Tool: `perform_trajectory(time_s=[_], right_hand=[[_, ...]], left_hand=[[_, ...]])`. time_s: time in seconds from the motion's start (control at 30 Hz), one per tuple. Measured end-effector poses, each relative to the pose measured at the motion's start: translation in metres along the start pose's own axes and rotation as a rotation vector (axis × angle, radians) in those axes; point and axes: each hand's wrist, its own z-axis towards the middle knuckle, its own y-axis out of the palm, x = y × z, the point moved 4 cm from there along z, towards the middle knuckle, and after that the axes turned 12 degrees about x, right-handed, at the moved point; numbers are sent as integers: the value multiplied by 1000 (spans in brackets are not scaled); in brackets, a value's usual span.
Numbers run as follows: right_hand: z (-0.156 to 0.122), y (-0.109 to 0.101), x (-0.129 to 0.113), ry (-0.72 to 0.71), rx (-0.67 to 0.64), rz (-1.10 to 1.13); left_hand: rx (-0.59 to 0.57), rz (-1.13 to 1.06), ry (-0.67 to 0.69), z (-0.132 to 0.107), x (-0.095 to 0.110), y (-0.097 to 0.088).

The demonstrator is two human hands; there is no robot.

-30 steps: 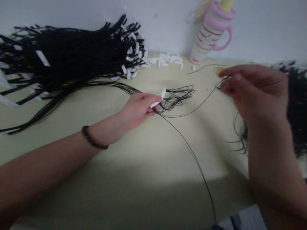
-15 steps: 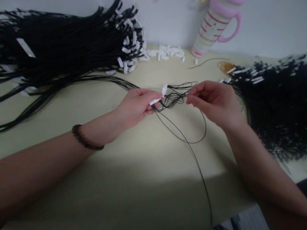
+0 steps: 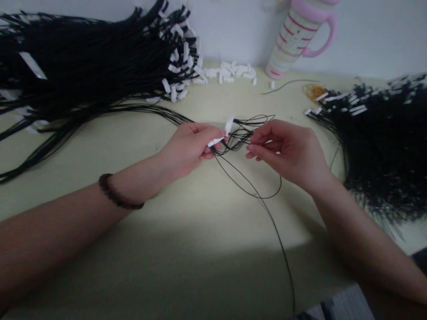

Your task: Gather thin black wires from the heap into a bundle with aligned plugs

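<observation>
Near the middle of the table, my left hand [image 3: 196, 144] is closed on a bundle of thin black wires [image 3: 173, 116] with a white connector [image 3: 216, 141] at the thumb. A second white connector [image 3: 229, 126] stands up just beyond the fingertips. Looped wire ends [image 3: 256, 119] spread from there toward my right hand [image 3: 283, 149], whose thumb and forefinger pinch a thin black wire [image 3: 245, 142]. One long loose wire [image 3: 276, 235] hangs in a loop below both hands and trails to the table's front edge.
A big pile of black cables with white ends [image 3: 93, 62] lies at the back left. Small white pieces [image 3: 233, 71] are scattered by the wall near a striped pink tumbler [image 3: 290, 40]. Another dark cable pile [image 3: 390, 146] and some yellow-brown bands [image 3: 312, 91] lie at the right.
My right hand has moved left and slightly down, nearer the white connectors. The loose loop has shifted a little left. My left hand holds nearly still.
</observation>
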Motion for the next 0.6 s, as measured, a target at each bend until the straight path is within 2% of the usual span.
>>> perform_trajectory(time_s=[0.23,0.6], right_hand=[[-2,-1,-9,-193,56,-238],[-3,0,-12,-281,73,-309]], left_hand=[[1,-4,-8,-1,1,1],[5,-6,-5,1,-1,-2]])
